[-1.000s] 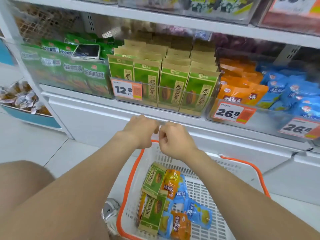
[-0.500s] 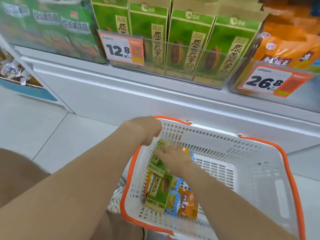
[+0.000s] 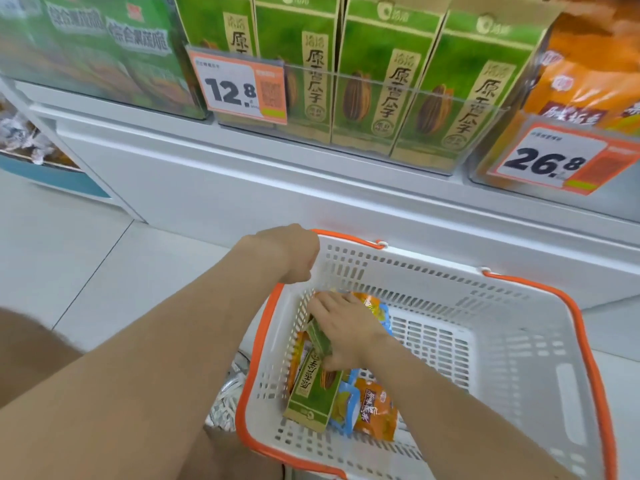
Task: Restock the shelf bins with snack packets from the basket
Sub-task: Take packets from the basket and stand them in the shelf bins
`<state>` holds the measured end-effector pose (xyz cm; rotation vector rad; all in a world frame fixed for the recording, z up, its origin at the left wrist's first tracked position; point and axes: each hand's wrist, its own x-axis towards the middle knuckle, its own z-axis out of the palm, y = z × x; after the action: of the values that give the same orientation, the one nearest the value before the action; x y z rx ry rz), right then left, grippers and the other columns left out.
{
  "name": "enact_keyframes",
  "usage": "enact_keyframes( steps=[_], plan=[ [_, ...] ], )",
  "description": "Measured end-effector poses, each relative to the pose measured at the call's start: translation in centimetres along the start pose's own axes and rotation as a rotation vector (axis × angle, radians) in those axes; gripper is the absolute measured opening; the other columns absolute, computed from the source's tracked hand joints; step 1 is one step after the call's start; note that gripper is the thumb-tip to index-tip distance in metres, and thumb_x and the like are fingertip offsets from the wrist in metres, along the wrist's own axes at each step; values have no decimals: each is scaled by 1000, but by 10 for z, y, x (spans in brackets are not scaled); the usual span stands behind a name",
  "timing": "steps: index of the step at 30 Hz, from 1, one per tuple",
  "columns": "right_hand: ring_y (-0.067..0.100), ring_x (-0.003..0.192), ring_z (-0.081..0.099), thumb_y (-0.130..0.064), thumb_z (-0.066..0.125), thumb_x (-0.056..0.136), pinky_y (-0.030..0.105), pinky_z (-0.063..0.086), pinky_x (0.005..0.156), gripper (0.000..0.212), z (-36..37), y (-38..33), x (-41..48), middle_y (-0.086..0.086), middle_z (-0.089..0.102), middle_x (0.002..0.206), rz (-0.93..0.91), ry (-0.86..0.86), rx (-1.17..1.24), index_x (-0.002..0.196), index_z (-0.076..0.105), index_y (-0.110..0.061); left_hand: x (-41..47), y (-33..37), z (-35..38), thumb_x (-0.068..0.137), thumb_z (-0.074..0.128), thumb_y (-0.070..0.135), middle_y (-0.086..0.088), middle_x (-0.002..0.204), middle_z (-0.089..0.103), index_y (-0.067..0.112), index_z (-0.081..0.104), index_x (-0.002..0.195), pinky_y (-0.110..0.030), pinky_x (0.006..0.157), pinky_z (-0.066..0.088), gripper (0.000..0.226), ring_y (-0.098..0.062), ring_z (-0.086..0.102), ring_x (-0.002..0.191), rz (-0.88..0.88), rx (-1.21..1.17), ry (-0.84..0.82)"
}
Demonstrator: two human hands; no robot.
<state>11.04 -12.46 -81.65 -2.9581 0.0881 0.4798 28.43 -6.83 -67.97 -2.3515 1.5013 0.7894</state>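
A shop is shown: snack packets (image 3: 381,81) are ranked in clear shelf bins (image 3: 391,98) fronted by price tags (image 3: 239,88), and a shopping basket (image 3: 519,341) is seen below.

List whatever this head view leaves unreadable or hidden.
Head view:
- Left hand: fingers hidden behind its own back at the basket rim; grip unclear.
- Packets beneath the right hand, pinching a green packet: count unknown.
- Shelf packets: tops cut by the top edge.
- Green bags, left: blurred.
- Price tag print: too small.
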Motion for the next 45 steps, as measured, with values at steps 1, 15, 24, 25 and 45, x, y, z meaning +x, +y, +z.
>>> enact_keyframes(
  steps=[1,15,24,25,45],
  plan=[
    [25,106,54,-62,76,67,42,47,93,84,-9,0,-2,0,49,114,76,56,121,125,32,-20,1,-3,0,100,60,23,-5,111,63,19,67,107,-42,87,58,11,-28,67,96,-17,4,29],
    [21,80,75,-86,71,69,48,64,64,60,-149,-6,-39,-5,73,91,637,789,1220,100,47,-40,-60,0,-30,83,90,22,-3,116,74,18,63,125,-46,91,63,50,-23,76,100,98,-679,-101],
    [12,68,69,-40,67,94,30,51,62,20,-219,16,-70,-5,73,72,484,766,904,88,74,-22,-90,2,-52,76,93,8,9,91,79,28,70,94,-27,76,62,35,-8,75,84,223,-674,84],
    [13,67,66,-44,64,95,32,49,64,31,-228,18,-72,-1,71,72,411,738,915,87,74,-16,-93,4,-56,74,95,11,10,90,79,26,71,94,-24,75,59,36,-6,75,84,241,-678,93],
    [5,81,74,-30,73,94,46,63,79,5,-367,-19,-68,-16,77,82,252,1077,852,90,76,-28,-112,-13,-129,102,69,20,-13,105,79,9,72,115,-42,77,65,17,-27,79,90,160,-1709,1081]
  ],
)
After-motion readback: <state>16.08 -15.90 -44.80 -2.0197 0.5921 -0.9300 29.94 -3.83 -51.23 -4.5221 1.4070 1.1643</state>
